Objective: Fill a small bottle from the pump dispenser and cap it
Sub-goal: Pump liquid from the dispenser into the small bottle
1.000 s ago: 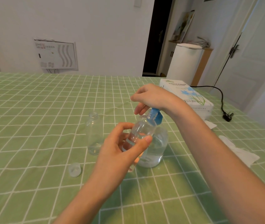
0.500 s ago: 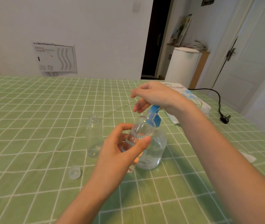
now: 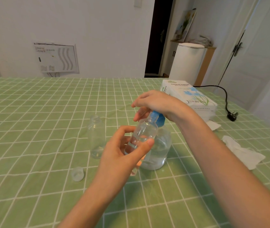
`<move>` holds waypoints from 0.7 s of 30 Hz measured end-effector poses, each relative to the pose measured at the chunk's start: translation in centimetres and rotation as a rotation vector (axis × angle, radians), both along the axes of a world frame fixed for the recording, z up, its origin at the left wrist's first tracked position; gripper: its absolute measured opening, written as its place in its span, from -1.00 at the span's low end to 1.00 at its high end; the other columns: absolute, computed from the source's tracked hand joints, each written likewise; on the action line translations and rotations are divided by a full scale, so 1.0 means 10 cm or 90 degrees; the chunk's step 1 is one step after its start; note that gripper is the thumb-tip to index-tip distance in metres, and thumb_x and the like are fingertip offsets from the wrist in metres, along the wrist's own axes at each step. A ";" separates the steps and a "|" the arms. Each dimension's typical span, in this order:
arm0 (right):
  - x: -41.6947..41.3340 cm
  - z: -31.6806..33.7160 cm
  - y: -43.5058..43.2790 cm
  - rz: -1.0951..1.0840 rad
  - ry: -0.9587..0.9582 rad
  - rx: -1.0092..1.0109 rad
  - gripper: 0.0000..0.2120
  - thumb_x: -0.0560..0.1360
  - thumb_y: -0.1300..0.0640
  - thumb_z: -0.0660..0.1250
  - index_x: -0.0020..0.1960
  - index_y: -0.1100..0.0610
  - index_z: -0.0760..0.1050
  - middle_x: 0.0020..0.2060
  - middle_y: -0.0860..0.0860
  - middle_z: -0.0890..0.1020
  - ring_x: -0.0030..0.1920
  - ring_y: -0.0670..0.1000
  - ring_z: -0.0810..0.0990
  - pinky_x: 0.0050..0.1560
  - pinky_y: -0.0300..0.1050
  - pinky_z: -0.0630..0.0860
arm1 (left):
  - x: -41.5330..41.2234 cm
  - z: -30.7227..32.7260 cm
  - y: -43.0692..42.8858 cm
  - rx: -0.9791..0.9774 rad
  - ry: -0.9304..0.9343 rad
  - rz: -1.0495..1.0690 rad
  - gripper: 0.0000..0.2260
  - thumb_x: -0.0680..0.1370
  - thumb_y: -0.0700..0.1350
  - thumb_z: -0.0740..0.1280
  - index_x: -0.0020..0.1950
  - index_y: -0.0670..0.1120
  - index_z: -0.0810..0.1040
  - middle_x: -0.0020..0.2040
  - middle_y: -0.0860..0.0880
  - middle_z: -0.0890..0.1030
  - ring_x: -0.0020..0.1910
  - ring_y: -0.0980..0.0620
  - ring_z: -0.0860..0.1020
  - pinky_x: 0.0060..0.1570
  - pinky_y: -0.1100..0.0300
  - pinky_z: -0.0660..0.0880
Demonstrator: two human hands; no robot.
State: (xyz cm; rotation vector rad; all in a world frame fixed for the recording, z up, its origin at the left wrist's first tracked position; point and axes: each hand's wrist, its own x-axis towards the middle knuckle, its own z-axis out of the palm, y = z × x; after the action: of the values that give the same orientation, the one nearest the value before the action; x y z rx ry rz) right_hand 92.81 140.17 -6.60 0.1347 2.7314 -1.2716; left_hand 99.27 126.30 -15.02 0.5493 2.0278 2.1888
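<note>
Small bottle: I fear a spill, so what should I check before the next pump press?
1. Left hand grips small bottle: ok.
2. Bottle mouth right under pump nozzle: cannot tell.
3. Right hand rests on pump: ok.
4. Dispenser upright on table: ok.
5. Bottle has room left: ok.
6. Cap lies near: ok.

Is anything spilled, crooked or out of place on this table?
No spill shows. A crumpled tissue lies loose right of the pump dispenser, and a cap lies apart from the open empty bottle. The left hand holds the small bottle tilted.
</note>
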 end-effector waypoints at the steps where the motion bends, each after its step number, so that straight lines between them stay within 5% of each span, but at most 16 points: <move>1: 0.00 0.00 0.00 -0.002 0.002 -0.001 -0.74 0.58 0.18 0.21 0.22 0.23 0.49 -0.24 0.11 0.66 -0.18 0.12 0.57 -0.04 -0.01 0.55 | 0.00 0.00 0.00 0.000 0.002 0.002 -0.76 0.30 0.08 0.44 -0.07 0.08 0.57 -0.28 -0.01 0.65 -0.29 -0.10 0.61 -0.41 0.28 0.47; 11: -0.02 0.14 -0.03 -0.003 0.046 0.090 -0.65 0.55 0.11 0.23 0.26 0.28 0.46 -0.23 0.05 0.70 -0.15 0.08 0.61 0.04 -0.06 0.52 | 0.00 0.05 0.02 0.019 0.010 -0.006 -0.77 0.30 0.07 0.44 -0.08 0.09 0.57 -0.30 0.02 0.63 -0.36 0.07 0.55 -0.42 0.32 0.45; 14: -0.03 0.11 -0.03 -0.001 0.022 0.075 -0.67 0.54 0.13 0.23 0.25 0.27 0.47 -0.23 0.04 0.70 -0.14 0.08 0.56 0.21 0.17 0.50 | 0.00 0.05 0.02 0.018 0.011 -0.006 -0.75 0.31 0.07 0.44 -0.06 0.06 0.57 -0.32 0.03 0.62 -0.35 0.06 0.55 -0.41 0.33 0.44; 21: 0.00 0.00 -0.01 0.015 0.015 0.014 -0.78 0.56 0.24 0.21 0.18 0.24 0.49 -0.29 0.08 0.65 -0.17 0.10 0.54 0.02 0.04 0.53 | 0.00 0.01 0.00 -0.002 0.001 -0.005 -0.73 0.30 0.07 0.44 -0.05 0.06 0.56 -0.27 -0.03 0.65 -0.32 0.04 0.58 -0.41 0.31 0.45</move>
State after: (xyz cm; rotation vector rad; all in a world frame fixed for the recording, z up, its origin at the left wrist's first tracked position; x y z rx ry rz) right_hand 92.78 140.11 -6.62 0.0905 2.7594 -1.2452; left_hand 99.30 126.32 -14.96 0.5582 2.0250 2.1810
